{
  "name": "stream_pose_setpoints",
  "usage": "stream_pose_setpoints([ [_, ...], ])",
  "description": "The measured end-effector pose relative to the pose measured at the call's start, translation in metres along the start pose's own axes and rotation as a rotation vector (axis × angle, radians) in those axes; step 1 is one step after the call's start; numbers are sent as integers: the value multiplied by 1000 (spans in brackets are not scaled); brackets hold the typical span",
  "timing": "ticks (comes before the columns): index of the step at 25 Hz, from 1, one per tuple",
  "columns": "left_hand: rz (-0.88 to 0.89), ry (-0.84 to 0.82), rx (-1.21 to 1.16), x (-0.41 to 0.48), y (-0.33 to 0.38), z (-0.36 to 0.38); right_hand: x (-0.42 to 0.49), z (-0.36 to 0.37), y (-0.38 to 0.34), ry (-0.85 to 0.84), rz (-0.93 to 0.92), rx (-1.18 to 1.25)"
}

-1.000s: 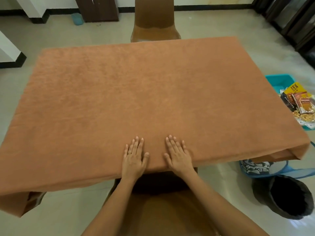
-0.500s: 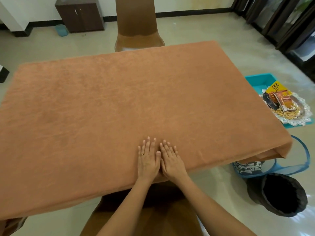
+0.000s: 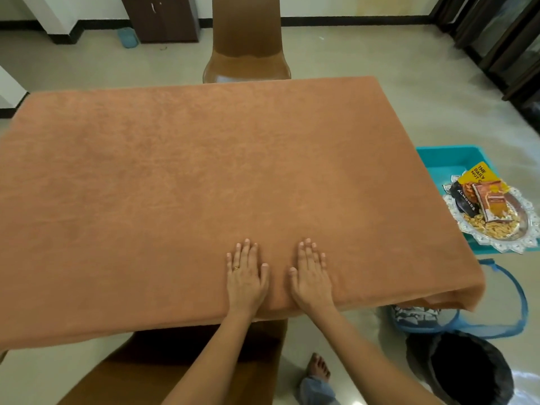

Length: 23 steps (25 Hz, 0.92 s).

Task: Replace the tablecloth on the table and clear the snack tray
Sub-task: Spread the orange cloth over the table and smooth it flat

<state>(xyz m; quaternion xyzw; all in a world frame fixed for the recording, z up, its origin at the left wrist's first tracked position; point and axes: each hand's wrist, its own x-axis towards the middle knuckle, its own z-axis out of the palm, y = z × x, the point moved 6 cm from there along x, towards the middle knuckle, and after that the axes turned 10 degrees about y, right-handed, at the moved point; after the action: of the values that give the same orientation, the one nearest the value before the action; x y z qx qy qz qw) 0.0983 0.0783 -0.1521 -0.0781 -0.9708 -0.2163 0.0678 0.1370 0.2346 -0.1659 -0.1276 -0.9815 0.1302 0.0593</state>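
Room: pale tiled floor (image 3: 365,54), dark cabinet (image 3: 163,17) at the upper left of the frame, brown chair (image 3: 245,58) at the bench's far edge
Bench: fully covered by an orange-brown tablecloth (image 3: 190,176), lying smooth and draping over the near edge and the lower-right corner
Left hand (image 3: 245,277): flat on the cloth near the near edge, fingers spread, gripping nothing, ring on one finger
Right hand (image 3: 312,276): flat just beside the left, apart from it, palm down, grip wide and empty
Snack tray (image 3: 523,229): silver, at the right of the frame on a teal bin (image 3: 447,159), holding nut packets (image 3: 479,197)
Lower right: blue mesh basket (image 3: 520,305), black bin (image 3: 461,369), a bare foot (image 3: 318,366)
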Motion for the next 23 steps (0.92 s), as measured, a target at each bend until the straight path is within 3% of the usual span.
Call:
stream_pose_setpoints([
  [2, 98, -21, 17, -7, 39, 20, 0, 6, -10, -21, -75, 9],
  [6, 42, -13, 76, -9, 45, 31, 6, -4, 38, 14, -227, 0],
  [11, -26, 19, 94, -8, 52, 29, 17, -30, 127, 40, -145, -21],
  [13, -60, 26, 74, -9, 72, 34, 18, -28, 122, 19, -128, -16],
  [18, 75, -51, 19, -13, 128, 60, 13, -20, 78, -12, -233, 52],
  [23, 79, -34, 86, -16, 119, 64, 18, -36, 148, 31, -156, -6],
])
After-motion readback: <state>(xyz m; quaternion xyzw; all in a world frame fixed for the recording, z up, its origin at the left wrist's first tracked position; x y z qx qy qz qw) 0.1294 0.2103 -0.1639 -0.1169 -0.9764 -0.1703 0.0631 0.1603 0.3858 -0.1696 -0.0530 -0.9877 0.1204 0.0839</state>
